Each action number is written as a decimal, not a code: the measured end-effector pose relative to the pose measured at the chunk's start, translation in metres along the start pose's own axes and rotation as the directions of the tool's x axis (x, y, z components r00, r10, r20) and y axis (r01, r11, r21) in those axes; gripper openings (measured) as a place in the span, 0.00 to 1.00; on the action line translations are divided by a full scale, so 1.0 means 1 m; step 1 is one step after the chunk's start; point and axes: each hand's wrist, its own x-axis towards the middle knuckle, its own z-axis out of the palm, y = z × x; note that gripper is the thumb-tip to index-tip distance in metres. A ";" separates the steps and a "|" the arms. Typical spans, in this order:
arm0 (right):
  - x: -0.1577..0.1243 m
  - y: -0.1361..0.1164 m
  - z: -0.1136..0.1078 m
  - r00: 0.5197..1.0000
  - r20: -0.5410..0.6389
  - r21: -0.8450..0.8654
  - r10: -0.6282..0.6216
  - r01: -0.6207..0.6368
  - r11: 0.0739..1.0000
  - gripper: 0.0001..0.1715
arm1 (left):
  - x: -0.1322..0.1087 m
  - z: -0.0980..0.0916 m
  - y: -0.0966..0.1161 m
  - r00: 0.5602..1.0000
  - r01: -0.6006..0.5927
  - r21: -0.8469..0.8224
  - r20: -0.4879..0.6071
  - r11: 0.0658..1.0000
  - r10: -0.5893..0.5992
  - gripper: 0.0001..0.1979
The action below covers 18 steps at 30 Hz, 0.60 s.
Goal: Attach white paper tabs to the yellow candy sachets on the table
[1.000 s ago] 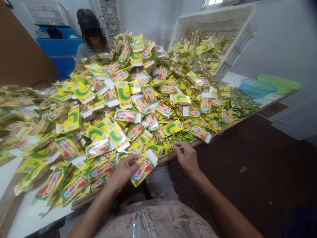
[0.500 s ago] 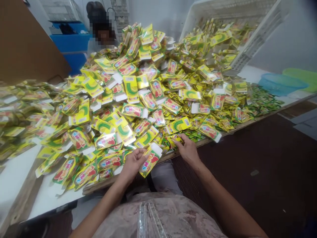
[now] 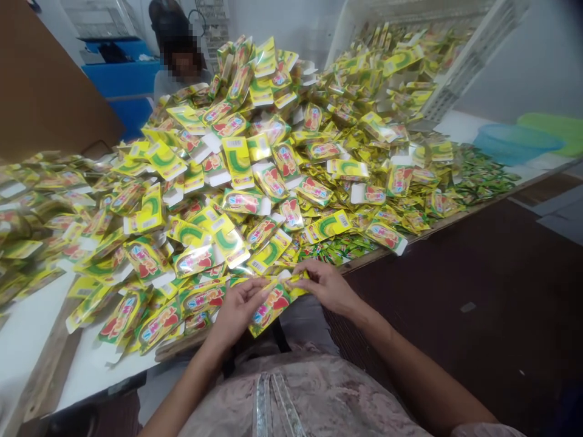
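Your left hand [image 3: 237,309] and right hand [image 3: 325,285] meet low in the view, near six o'clock, just over the near edge of the table [image 3: 31,328]. Between them you hold one flat yellow carton [image 3: 268,306], printed in red and green, tilted so its open end points toward one o'clock. Your left thumb and fingers pinch its lower half. Your right fingertips are closed on its upper end, where something small and yellow sits against the flap; whether that is a separate sachet cannot be told. From the carton, the heap of cartons [image 3: 255,170] rises at twelve o'clock and spreads out to nine o'clock, covering most of the table. Small green sachets [image 3: 346,249] lie just beyond your right hand at one o'clock. A white crate [image 3: 460,67] leans on the heap at two o'clock, with a blue basin [image 3: 514,142] to its right. A co-worker [image 3: 177,73] sits behind the heap at eleven o'clock.
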 end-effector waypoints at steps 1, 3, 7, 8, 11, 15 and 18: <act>-0.002 0.000 0.002 0.999 0.048 -0.017 -0.014 0.015 1.000 0.09 | -0.001 0.000 -0.002 1.000 0.008 0.015 0.025 1.000 -0.009 0.19; -0.006 0.002 0.008 0.993 0.115 -0.040 -0.011 0.016 0.999 0.08 | -0.003 0.001 -0.007 0.996 0.037 0.040 0.083 0.999 -0.040 0.18; -0.014 0.004 0.013 0.986 0.128 0.022 0.111 -0.115 0.993 0.11 | -0.003 0.008 -0.017 0.981 0.128 -0.038 0.154 0.991 -0.121 0.19; -0.016 0.005 0.012 0.984 0.117 0.071 0.131 -0.140 0.988 0.14 | -0.003 0.009 -0.017 0.978 0.156 -0.077 0.153 0.985 -0.143 0.20; -0.013 0.013 -0.004 0.989 -0.021 0.122 0.148 -0.144 0.982 0.17 | -0.002 0.013 -0.013 0.979 0.193 -0.192 0.102 0.962 -0.176 0.21; 0.002 0.038 -0.037 0.954 -0.279 -0.374 0.111 -0.214 0.902 0.13 | 0.001 0.013 -0.007 0.983 0.181 -0.288 0.062 0.940 -0.171 0.23; 0.013 0.056 -0.051 0.953 -0.246 -0.660 0.176 -0.297 0.690 0.27 | 0.002 0.014 -0.006 0.986 0.169 -0.299 0.034 0.939 -0.166 0.23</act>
